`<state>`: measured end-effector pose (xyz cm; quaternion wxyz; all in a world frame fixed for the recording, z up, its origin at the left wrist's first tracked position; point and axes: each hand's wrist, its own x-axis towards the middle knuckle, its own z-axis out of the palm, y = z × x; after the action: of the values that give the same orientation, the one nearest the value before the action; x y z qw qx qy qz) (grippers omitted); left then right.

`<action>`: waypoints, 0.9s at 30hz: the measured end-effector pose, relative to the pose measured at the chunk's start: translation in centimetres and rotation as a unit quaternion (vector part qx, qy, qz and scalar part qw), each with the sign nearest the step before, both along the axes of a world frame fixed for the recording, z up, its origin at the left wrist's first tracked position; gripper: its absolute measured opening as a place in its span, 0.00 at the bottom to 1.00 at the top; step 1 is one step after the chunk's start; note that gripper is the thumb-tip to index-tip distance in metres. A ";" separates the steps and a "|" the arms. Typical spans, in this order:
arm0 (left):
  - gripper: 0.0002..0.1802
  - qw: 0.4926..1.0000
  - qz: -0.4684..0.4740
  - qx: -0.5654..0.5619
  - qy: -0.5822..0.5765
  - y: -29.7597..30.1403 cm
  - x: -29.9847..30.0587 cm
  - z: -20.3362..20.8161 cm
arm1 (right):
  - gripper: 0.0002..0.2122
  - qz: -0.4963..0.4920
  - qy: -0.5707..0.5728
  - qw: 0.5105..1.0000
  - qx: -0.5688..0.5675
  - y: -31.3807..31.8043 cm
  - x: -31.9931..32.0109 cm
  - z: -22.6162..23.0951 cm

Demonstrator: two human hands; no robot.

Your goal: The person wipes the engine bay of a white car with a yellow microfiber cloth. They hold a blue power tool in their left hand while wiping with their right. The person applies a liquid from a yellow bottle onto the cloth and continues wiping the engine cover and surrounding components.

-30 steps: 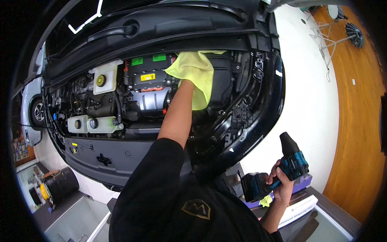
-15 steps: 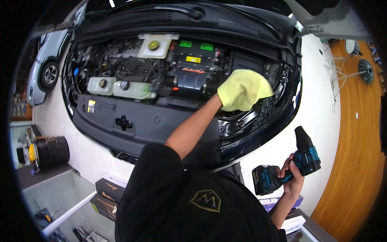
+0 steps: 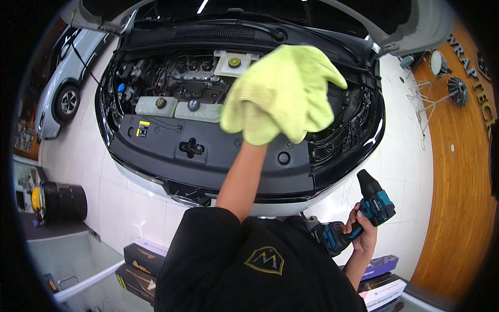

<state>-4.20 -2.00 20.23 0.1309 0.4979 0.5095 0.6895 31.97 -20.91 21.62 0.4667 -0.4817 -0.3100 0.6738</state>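
A yellow-green cloth [image 3: 291, 93] is raised high over the engine bay and looks large. It drapes over my left hand, so the fingers are hidden; my left forearm [image 3: 243, 182] reaches up to it. The cloth hangs in loose folds and hides part of the engine bay. Low on the right, my right hand [image 3: 363, 231] wraps round the grip of a black and teal cordless blower [image 3: 377, 205]. The blower's black nozzle points up toward the car's front corner, apart from the body. The open engine bay holds a black front cover [image 3: 213, 164] and pale fluid tanks [image 3: 197, 112].
The raised hood [image 3: 416, 26] overhangs the top right. Boxes [image 3: 140, 260] sit on a glass counter behind me, with more boxes [image 3: 382, 265] at lower right. A black drum [image 3: 65, 202] stands at left, near another car [image 3: 65, 83]. Lamp stands [image 3: 429, 99] stand at right.
The cloth has come up and left from the right side of the engine bay, closer to the view. The blower has shifted slightly left. The view itself has moved a little.
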 end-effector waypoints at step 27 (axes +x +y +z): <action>0.34 0.666 0.256 -0.356 0.603 -17.4 -9.1 14.4 | 0.13 0.168 0.036 0.985 0.014 3.0 -6.7 -1.5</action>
<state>-13.35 -19.43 34.65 -0.2191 0.5706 0.7914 0.0112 25.29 -17.93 20.14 0.3646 -0.3918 -0.3789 0.7550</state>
